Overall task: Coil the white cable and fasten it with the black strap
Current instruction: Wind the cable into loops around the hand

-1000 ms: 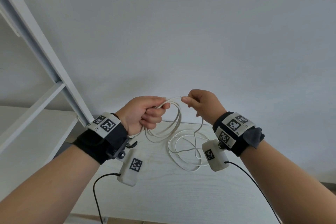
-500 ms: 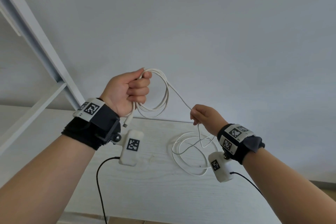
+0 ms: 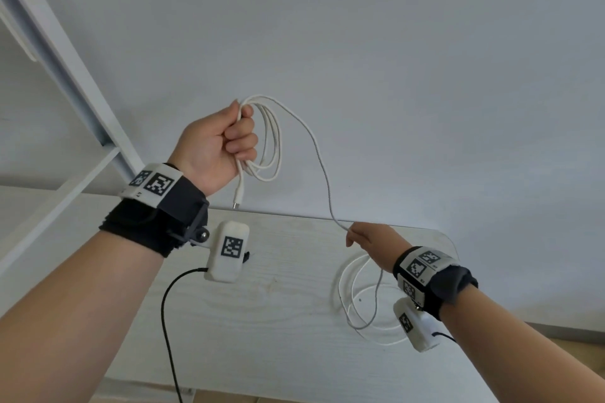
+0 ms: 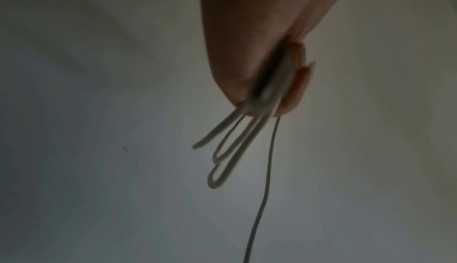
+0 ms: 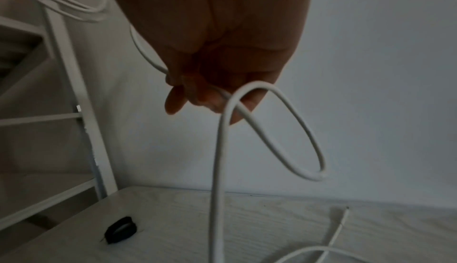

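Observation:
My left hand (image 3: 229,137) is raised above the table and grips several loops of the white cable (image 3: 273,141); one plug end (image 3: 238,196) dangles below the fist. In the left wrist view the loops (image 4: 232,150) hang from the curled fingers. A single strand runs down to my right hand (image 3: 366,235), which pinches the cable (image 5: 222,93) low over the table. The remaining cable (image 3: 357,301) lies in loose loops on the table. The black strap (image 5: 120,229) lies curled on the table at the left of the right wrist view; in the head view it peeks out as a black strap edge (image 3: 246,256) behind the left wrist camera.
The white wood-grain table (image 3: 278,321) has a rounded far right corner against a plain wall. A white shelf frame (image 3: 65,75) stands at the left. A black camera lead (image 3: 170,321) hangs from my left wrist. The cable's other end (image 5: 342,220) rests on the table.
My hands have moved apart: the left rose with the loops, the right dropped toward the table, sliding along the cable. The strand between them has lengthened.

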